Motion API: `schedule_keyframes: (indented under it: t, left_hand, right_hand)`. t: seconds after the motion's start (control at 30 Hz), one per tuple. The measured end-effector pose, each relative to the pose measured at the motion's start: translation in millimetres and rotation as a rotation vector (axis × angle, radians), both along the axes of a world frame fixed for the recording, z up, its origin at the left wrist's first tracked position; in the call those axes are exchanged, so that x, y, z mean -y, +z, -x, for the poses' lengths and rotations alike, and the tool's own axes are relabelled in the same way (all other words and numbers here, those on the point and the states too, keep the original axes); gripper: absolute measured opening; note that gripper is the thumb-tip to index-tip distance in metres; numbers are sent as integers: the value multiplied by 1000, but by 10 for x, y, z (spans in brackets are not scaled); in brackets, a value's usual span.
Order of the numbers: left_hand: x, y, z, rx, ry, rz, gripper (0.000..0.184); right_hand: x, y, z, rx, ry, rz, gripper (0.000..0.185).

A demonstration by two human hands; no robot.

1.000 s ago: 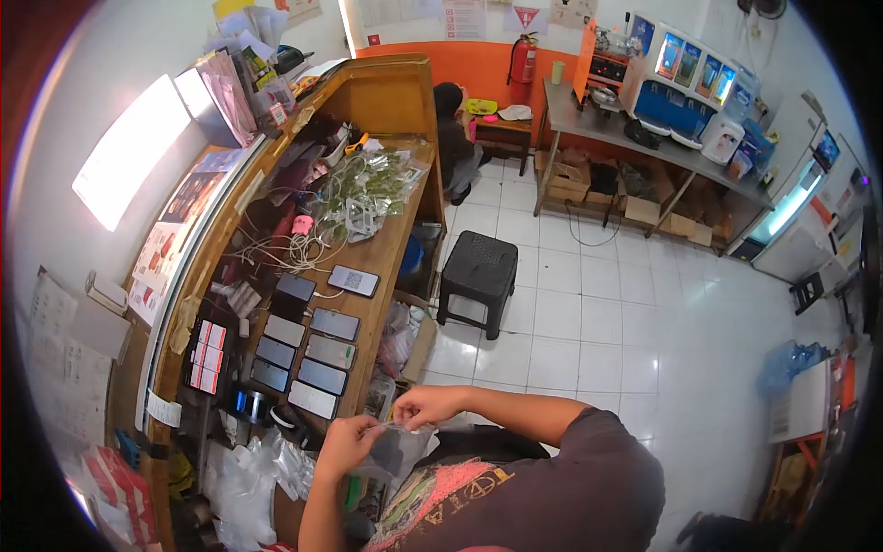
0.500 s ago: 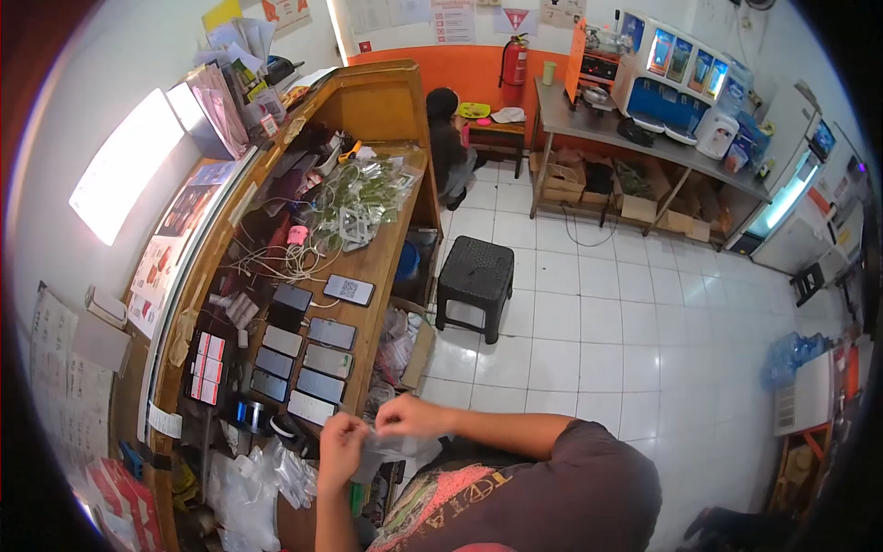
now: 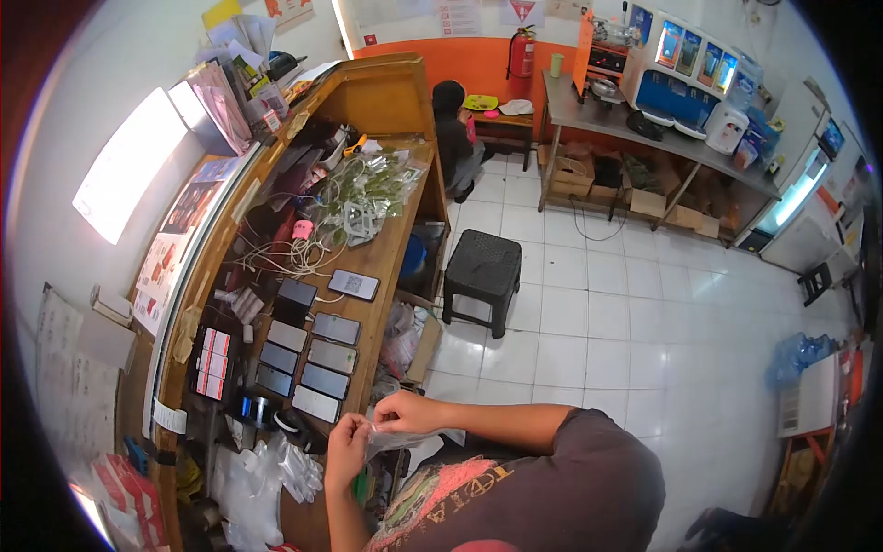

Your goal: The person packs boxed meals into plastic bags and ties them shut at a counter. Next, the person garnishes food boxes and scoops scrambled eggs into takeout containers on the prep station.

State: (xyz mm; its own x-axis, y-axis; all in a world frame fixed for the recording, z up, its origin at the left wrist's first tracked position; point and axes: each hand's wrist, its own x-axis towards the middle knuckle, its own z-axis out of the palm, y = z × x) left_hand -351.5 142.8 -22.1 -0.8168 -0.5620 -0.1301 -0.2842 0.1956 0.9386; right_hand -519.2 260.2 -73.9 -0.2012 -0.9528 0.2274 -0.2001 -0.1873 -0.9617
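Note:
My left hand (image 3: 347, 449) and my right hand (image 3: 401, 412) are close together just off the desk's near edge. Both have fingers pinched at the top of a clear plastic bag (image 3: 394, 443), which hangs below them in front of my shirt. Several phones lie in rows on the wooden desk (image 3: 379, 267) beside my hands, the nearest a white-faced phone (image 3: 315, 403). A phone showing a QR code (image 3: 354, 284) lies at the far end of the rows.
Clear plastic bags (image 3: 262, 488) are heaped left of my left arm. Tangled cables (image 3: 280, 253) and plastic-wrapped green packets (image 3: 377, 179) cover the desk's far part. A black stool (image 3: 483, 262) stands on the tiled floor. Someone in dark clothing (image 3: 451, 138) crouches beyond the desk.
My hands have come closer together at the bag's top, the right one turning slightly. The whole view has shifted a little with my head.

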Motion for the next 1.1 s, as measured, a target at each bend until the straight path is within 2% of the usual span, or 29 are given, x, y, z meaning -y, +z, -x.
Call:
schedule_keyframes:
  t: [0.03, 0.07, 0.17, 0.27, 0.3, 0.37, 0.43, 0.47, 0.5, 0.63, 0.67, 0.7, 0.8, 0.83, 0.9, 1.0, 1.1]
  left_hand:
    - [72, -3, -20, 37, -66, -21, 6]
    - [96, -9, -43, 77, -129, -48, 6]
    - [69, 124, -52, 132, -176, -129, 13]
    - [160, 4, -84, 254, -140, -209, 12]
    - [137, 35, -65, 250, -115, -219, 12]
    - [84, 188, -35, 60, -163, 16, 11]
    - [75, 220, -57, 64, -135, 10, 13]
    - [77, 147, -100, 49, -39, 20, 13]
    - [90, 49, -111, 62, -44, -18, 14]
    - [73, -85, -186, 97, 15, -59, 16]
    - [51, -52, -212, 133, 45, -170, 17]
    - [38, -117, -250, 131, 57, -176, 17]
    - [25, -265, -358, 30, -21, -264, 18]
    - [39, -214, -372, 70, -33, -249, 18]
    - [58, -184, -399, 107, -39, -239, 19]
    - [63, -233, -433, 114, -84, -190, 18]
    - [65, -325, -458, 232, -92, -205, 15]
  right_hand:
    - [-12, 49, 52, -17, 84, 11, 11]
    - [13, -3, 121, 60, 37, -17, 11]
    - [9, 179, 317, 0, 116, -38, 12]
    - [17, 330, 390, -94, 232, -136, 14]
    - [23, 343, 390, -171, 295, -203, 14]
    - [60, 194, 421, -194, 324, -168, 15]
    - [166, 158, 413, -193, 358, -93, 16]
    - [206, 167, 408, -181, 381, -61, 16]
    - [256, 238, 381, -202, 463, -48, 16]
    - [264, 368, 297, -207, 477, -231, 14]
    - [274, 336, 285, -116, 441, -299, 14]
    - [290, 301, 274, -25, 398, -366, 15]
    - [363, 198, 268, -92, 468, -362, 14]
    - [375, 197, 251, -94, 475, -365, 14]
    - [395, 199, 200, -119, 528, -211, 15]
    - [412, 304, 160, -155, 522, -173, 13]
    - [435, 304, 162, -225, 532, -216, 11]
